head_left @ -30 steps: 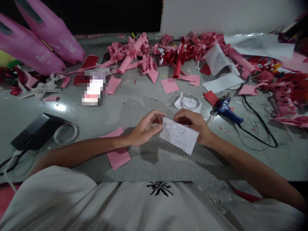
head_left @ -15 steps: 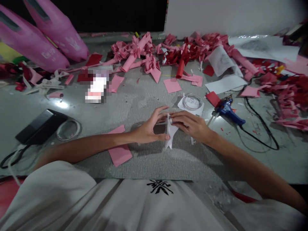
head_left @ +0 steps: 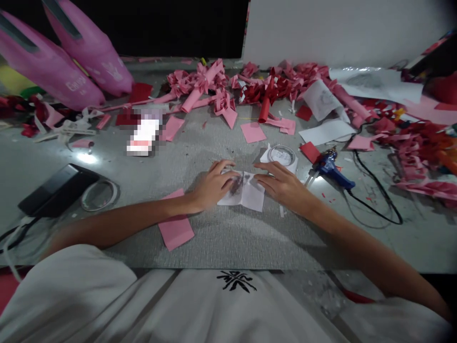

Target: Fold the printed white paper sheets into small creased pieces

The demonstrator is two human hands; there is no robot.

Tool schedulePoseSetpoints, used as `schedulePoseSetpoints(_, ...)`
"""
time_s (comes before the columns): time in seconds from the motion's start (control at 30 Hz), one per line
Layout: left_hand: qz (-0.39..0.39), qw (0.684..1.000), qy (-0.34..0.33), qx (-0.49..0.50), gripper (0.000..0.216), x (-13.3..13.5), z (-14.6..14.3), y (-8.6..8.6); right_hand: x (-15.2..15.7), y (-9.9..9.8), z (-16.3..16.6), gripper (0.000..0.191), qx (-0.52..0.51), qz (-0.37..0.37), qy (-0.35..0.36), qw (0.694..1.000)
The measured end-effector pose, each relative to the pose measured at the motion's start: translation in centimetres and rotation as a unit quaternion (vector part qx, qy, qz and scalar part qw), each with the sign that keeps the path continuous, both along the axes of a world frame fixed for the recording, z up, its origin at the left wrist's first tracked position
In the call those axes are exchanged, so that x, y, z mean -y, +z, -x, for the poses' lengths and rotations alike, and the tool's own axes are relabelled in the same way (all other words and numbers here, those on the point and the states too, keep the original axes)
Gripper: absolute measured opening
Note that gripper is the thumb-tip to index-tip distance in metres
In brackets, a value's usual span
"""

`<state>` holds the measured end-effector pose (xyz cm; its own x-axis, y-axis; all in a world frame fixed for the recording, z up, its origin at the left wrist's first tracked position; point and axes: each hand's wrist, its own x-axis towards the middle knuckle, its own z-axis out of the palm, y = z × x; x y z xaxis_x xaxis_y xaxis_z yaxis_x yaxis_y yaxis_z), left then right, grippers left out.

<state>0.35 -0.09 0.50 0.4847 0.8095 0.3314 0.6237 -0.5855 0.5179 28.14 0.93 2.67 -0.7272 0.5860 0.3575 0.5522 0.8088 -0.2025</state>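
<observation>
A small white sheet of paper (head_left: pixel 253 196) lies unfolded on the grey mat, with a crease down its middle and a dark smudged print on its left half. Over its left edge rests my left hand (head_left: pixel 212 187), fingers spread and touching the sheet. My right hand (head_left: pixel 287 186) lies at the right edge, fingers stretched out, their tips on or just above the paper; which of the two I cannot tell. Under my left forearm is a pink paper piece (head_left: pixel 176 231). A tape roll (head_left: pixel 293 155) sits on white paper slips beyond my right hand.
To the right lies a blue glue gun (head_left: pixel 333 171) with a black cord. A black device (head_left: pixel 57 188) and another tape roll (head_left: pixel 113 194) are on the left. Pink and red paper flowers (head_left: pixel 200 78) line the back; pink bottle-like pieces (head_left: pixel 96 52) stand at back left.
The white paper was held upright and folded between both hands; now it is spread flat on the mat. My hands have moved apart and down to its sides. The view has shifted slightly.
</observation>
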Motion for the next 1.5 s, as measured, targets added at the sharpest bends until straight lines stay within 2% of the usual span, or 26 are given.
schedulePoseSetpoints(0.07,-0.045,0.997,-0.013,-0.069,0.026,0.3,0.0,-0.4,1.0,-0.3,0.8,0.03,0.022,-0.005,-0.011,1.0)
schedulePoseSetpoints(0.2,-0.099,0.984,-0.035,-0.144,0.038,1.0,-0.2,-0.7,2.7,-1.7,1.6,0.069,0.042,0.041,0.022,0.998)
schedulePoseSetpoints(0.3,-0.126,0.976,-0.051,-0.17,0.044,1.3,-0.3,-0.5,2.8,-2.4,1.2,0.084,0.041,0.074,0.038,0.996)
schedulePoseSetpoints(0.43,-0.128,0.973,-0.069,-0.178,0.043,1.1,-0.1,-0.4,2.3,-1.9,0.7,0.082,0.061,0.091,0.039,0.993)
schedulePoseSetpoints(0.67,-0.097,0.978,-0.118,-0.142,0.048,0.8,0.1,-1.2,1.9,-1.2,0.7,0.078,0.073,0.095,0.041,0.992)
schedulePoseSetpoints(0.93,-0.07,0.979,-0.095,-0.169,0.054,1.2,-0.5,-1.4,2.9,-1.9,1.5,0.073,0.067,0.074,0.005,0.995)
schedulePoseSetpoints(1.2,-0.063,0.978,-0.099,-0.171,0.056,1.3,-0.5,-1.5,4.0,-1.6,2.5,0.068,0.079,0.074,-0.037,0.993)
schedulePoseSetpoints(1.4,-0.041,0.98,-0.101,-0.165,0.058,1.2,-0.1,-1.3,3.8,-2.2,1.8,0.076,0.028,0.06,-0.023,0.998)
schedulePoseSetpoints(1.5,-0.043,0.979,-0.09,-0.176,0.06,1.1,0.0,-1.2,3.3,-2.6,1.5,0.07,0.016,0.035,0.0,0.999)
